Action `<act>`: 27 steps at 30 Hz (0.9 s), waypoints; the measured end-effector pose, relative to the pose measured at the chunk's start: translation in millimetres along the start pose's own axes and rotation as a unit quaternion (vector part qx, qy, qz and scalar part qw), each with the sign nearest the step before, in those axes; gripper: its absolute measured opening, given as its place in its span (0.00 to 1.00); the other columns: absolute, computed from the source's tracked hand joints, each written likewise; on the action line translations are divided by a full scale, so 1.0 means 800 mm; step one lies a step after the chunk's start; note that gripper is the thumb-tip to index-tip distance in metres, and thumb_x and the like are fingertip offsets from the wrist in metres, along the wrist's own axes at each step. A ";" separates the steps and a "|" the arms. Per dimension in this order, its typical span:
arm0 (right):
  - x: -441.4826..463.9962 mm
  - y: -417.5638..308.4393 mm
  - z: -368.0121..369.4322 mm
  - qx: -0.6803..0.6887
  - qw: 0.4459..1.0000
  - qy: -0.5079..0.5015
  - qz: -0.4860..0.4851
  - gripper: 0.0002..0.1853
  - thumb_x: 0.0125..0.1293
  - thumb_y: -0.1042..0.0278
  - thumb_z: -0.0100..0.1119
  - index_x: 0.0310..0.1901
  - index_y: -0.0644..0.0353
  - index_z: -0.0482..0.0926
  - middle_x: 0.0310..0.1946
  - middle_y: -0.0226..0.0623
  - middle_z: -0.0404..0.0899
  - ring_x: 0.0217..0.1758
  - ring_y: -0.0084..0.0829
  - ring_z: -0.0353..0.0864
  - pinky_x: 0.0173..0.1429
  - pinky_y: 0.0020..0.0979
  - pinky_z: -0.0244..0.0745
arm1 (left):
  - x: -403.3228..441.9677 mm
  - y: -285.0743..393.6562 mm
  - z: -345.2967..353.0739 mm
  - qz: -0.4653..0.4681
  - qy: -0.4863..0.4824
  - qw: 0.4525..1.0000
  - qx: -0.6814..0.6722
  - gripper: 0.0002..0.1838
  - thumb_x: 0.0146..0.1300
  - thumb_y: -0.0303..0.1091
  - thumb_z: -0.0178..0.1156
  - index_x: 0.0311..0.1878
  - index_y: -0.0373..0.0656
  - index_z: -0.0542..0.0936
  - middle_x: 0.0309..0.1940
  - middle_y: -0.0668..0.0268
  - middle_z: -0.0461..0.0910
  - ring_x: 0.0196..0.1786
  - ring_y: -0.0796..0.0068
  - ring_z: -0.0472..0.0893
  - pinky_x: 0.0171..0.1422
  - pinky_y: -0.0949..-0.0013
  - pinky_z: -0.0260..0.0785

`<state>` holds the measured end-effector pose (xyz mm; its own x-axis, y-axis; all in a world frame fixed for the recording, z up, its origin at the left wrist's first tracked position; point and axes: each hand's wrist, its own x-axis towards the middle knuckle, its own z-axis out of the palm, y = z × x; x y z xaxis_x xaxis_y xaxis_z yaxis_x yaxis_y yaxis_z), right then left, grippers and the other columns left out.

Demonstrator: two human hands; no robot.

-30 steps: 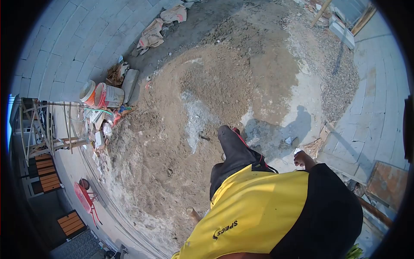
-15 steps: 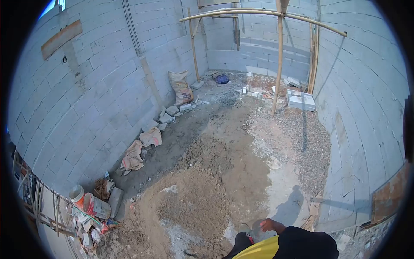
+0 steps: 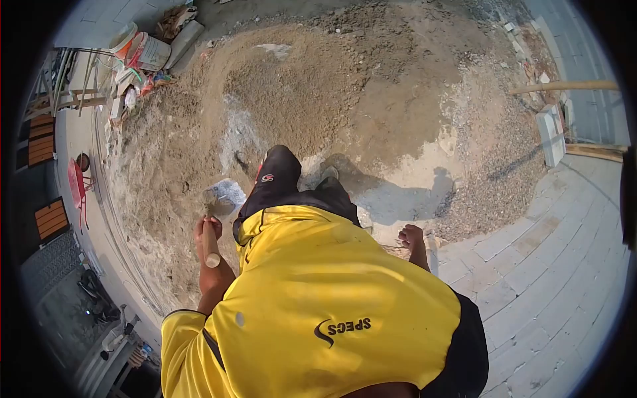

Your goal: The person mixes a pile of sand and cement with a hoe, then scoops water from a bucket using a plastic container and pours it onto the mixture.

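The wooden handle [image 3: 211,249] is lying in the grip of the left hand [image 3: 208,231], whose fingers are closing narrowly around the shaft. Its rounded butt is pointing back toward the wearer, just beside the yellow jersey [image 3: 318,292]; its far end is extending over the soil, where the form of the tool cannot be made out. The right hand [image 3: 411,235] is hanging at the other side of the body, its fingers curling into a fist and showing no object.

Beneath and ahead, uneven brown soil [image 3: 166,219] is covering the ground and rising into a sandy mound [image 3: 292,93]. A pale powdery patch [image 3: 240,129] is marking the mound's near side. Smoother, damp-looking earth [image 3: 391,119] is spreading to the right, bordering a bed of gravel [image 3: 491,146]. The wearer's shadow [image 3: 398,205] is falling across a pale, flat area between the legs and the gravel.

At the right margin, a grey block wall [image 3: 544,259] is enclosing the site; a white block [image 3: 550,136] is resting near its base, close to wooden poles [image 3: 564,87]. At upper left, a whitish bucket [image 3: 151,53] is leaning beside a grey slab [image 3: 186,45]. Farther left, a red wheelbarrow [image 3: 77,184] is standing on a paved strip, facing orange-brown slatted panels [image 3: 50,219].
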<state>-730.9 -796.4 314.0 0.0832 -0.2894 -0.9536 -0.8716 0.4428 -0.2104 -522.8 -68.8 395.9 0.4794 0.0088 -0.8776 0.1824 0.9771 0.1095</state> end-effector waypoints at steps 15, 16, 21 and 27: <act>0.018 -0.228 0.001 0.031 0.999 -0.010 -0.039 0.25 0.67 0.76 0.57 0.66 0.59 0.68 0.35 0.41 0.83 0.32 0.27 0.83 0.28 0.25 0.64 | 0.012 -0.133 0.068 0.008 0.215 0.960 0.182 0.13 0.72 0.34 0.46 0.31 0.43 0.72 0.22 0.66 0.73 0.26 0.72 0.76 0.42 0.69 0.77; 0.013 -0.234 -0.010 0.032 0.998 -0.034 -0.031 0.25 0.68 0.75 0.56 0.67 0.59 0.67 0.34 0.40 0.83 0.32 0.27 0.83 0.28 0.25 0.64 | 0.018 -0.139 0.082 0.011 0.199 0.960 0.195 0.12 0.72 0.34 0.46 0.31 0.43 0.72 0.22 0.66 0.73 0.26 0.73 0.75 0.42 0.69 0.77; 0.061 -0.196 -0.076 0.045 0.985 -0.108 -0.125 0.22 0.64 0.74 0.56 0.61 0.55 0.74 0.43 0.44 0.81 0.44 0.32 0.83 0.41 0.34 0.74 | 0.143 -0.232 0.238 -0.013 0.065 0.953 0.296 0.11 0.72 0.34 0.46 0.33 0.44 0.72 0.23 0.67 0.72 0.27 0.74 0.75 0.42 0.71 0.76; 0.035 -0.326 -0.067 -0.118 0.992 -0.048 -0.007 0.16 0.65 0.75 0.58 0.54 0.51 0.78 0.33 0.31 0.83 0.34 0.25 0.84 0.32 0.29 0.67 | 0.208 -0.258 0.399 0.018 -0.017 0.937 0.349 0.09 0.72 0.33 0.45 0.36 0.46 0.72 0.25 0.69 0.71 0.29 0.76 0.74 0.42 0.74 0.74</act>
<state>-527.5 -965.2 354.0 0.1326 -0.2070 -0.9693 -0.9581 0.2239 -0.1789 -206.7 -336.7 376.0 0.5209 0.0209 -0.8534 0.6762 0.6000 0.4274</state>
